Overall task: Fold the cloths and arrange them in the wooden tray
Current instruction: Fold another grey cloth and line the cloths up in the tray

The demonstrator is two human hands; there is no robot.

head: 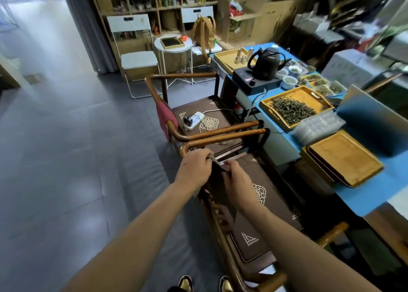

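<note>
Dark cloth [215,177] draped over the wooden chair's back, both hands pinching its top edge: left hand [195,167], right hand [237,182]. Empty wooden tray [344,157] sits at 3 o'clock on the blue bench [375,192].

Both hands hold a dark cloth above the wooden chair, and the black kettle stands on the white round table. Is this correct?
Not quite. In the head view the black kettle stands on the blue table, not the white round table. Both the left hand and right hand do hold the dark cloth above the wooden chair.
</note>
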